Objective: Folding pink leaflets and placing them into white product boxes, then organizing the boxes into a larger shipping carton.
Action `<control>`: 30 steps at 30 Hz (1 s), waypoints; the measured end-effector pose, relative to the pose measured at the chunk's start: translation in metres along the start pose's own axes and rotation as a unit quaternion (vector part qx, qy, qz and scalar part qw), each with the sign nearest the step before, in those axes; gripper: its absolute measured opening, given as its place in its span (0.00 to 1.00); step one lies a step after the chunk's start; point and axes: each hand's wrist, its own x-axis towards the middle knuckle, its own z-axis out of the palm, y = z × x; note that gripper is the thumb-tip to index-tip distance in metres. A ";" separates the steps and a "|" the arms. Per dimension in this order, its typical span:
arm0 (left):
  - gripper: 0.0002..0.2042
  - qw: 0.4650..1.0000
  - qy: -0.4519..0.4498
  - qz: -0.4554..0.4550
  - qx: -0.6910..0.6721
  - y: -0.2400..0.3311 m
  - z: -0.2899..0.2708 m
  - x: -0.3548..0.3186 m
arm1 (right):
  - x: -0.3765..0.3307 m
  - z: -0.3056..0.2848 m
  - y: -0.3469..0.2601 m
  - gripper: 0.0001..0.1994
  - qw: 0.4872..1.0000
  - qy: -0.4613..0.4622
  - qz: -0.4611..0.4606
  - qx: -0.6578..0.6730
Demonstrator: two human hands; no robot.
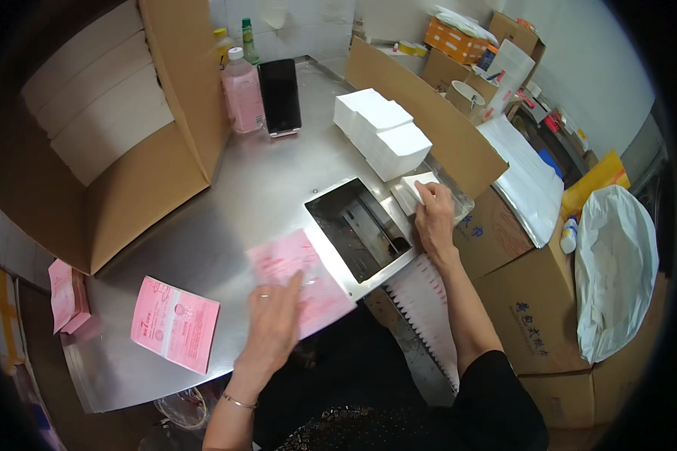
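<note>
My left hand (273, 322), with a ring and a bracelet, lies over a pink printed plastic bag (325, 308) by the table's near edge. Its fingers are apart on top of the bag, which is smeared by motion. My right hand (435, 218) pinches a small stack of white paper napkins (416, 186) just beyond the right side of a rectangular opening (357, 233) in the table. The fingertips hide part of this stack. Farther back stands a larger block of white napkins (384, 131).
A pink packet (174, 323) lies at left, with more pink packaging (68, 297) at the table's edge. A large open carton (147, 173) holds white stacks. At the back are a phone (280, 98) and pink bottle (243, 90). A cardboard flap (429, 109) and cartons (534, 323) flank the right.
</note>
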 end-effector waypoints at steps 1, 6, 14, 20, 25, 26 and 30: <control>0.20 1.000 0.002 -0.003 0.003 0.000 0.004 0.002 | 0.002 -0.002 -0.004 0.15 1.000 0.025 -0.019 0.002; 0.27 0.997 -0.028 -0.056 -0.053 -0.004 -0.010 0.000 | -0.050 -0.026 -0.147 0.15 0.914 -0.139 -0.310 0.224; 0.38 0.981 -0.091 -0.162 0.056 0.035 -0.001 0.053 | -0.027 0.018 -0.184 0.06 0.860 -0.327 -0.025 0.391; 0.25 0.958 -0.033 -0.035 0.283 -0.008 0.006 -0.001 | -0.019 0.009 -0.097 0.13 0.998 0.024 -0.059 0.018; 0.28 0.963 -0.061 -0.234 0.123 0.004 0.008 0.009 | -0.016 0.033 -0.012 0.09 0.979 -0.048 -0.008 -0.199; 0.28 0.958 -0.082 -0.204 0.186 0.006 0.006 0.009 | -0.013 0.033 -0.010 0.08 0.983 -0.050 -0.015 -0.175; 0.30 0.969 -0.026 -0.022 0.246 0.001 0.001 0.019 | -0.007 0.026 0.006 0.09 0.992 -0.063 0.013 -0.113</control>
